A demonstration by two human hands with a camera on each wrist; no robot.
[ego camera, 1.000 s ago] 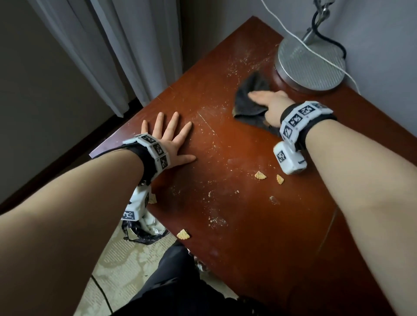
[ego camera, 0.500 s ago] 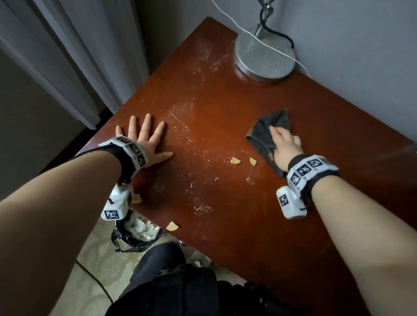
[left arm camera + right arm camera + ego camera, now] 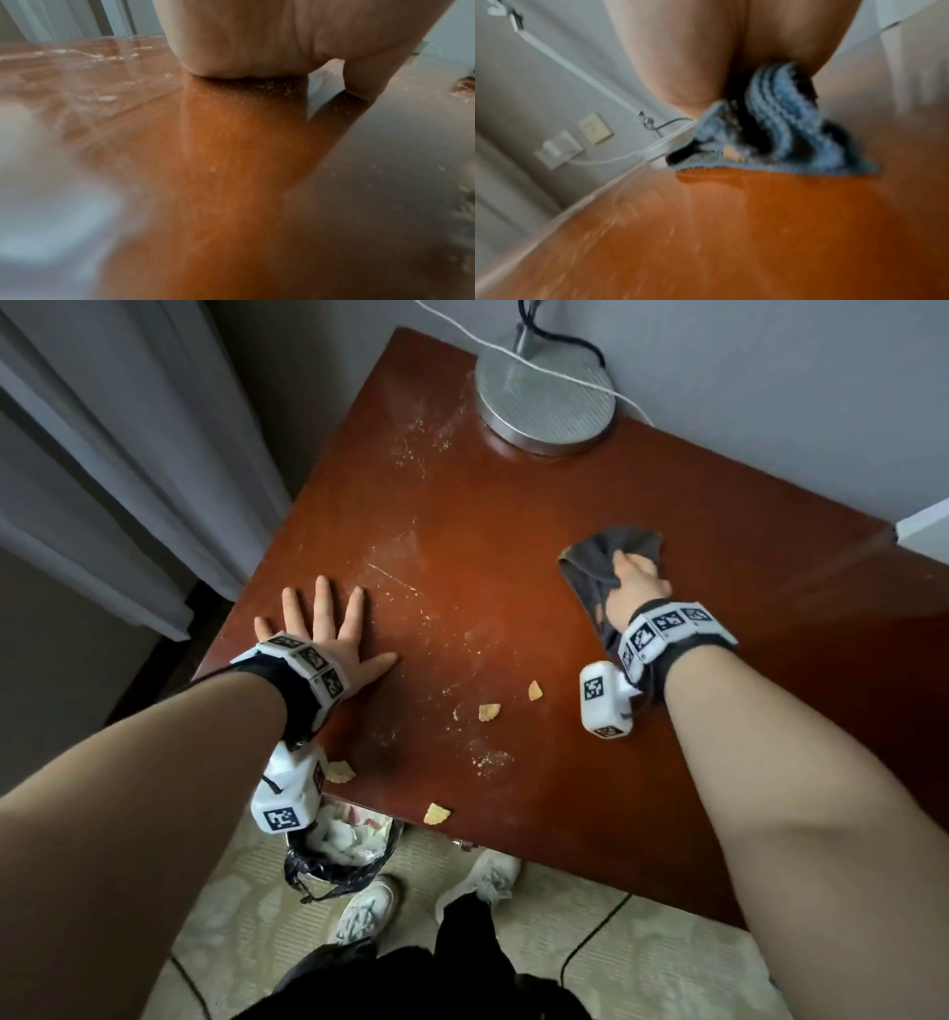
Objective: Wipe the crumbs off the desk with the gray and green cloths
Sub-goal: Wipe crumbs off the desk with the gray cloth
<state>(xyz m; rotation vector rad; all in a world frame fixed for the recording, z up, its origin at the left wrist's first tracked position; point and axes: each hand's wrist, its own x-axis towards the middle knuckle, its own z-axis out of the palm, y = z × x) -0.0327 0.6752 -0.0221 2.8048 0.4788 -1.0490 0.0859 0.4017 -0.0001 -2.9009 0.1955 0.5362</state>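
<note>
a person leans over a reddish-brown wooden table, both bare forearms reaching in from below. the left hand lies flat on the table near its left edge, palm down, fingers straight and spread wide, thumb pointing right; it holds nothing. in the left wrist view the heel of this hand presses on the glossy wood, with fine specks around it.

the right hand rests on a dark gray cloth on the right part of the table, pressing it against the wood. whether the fingers curl into the cloth or lie straight on it cannot be told. in the blurred right wrist view the cloth shows bunched in folds under the palm, looking bluish gray.

between the two hands, several pale crumbs lie on the wood, well apart from the cloth. one more crumb sits at the near edge, and another beside the left wrist. dusty specks trail toward the far side, where a round metal lamp base stands with a white cable draped across it.

below the near edge, a bin lined with a black bag stands on the floor.
</note>
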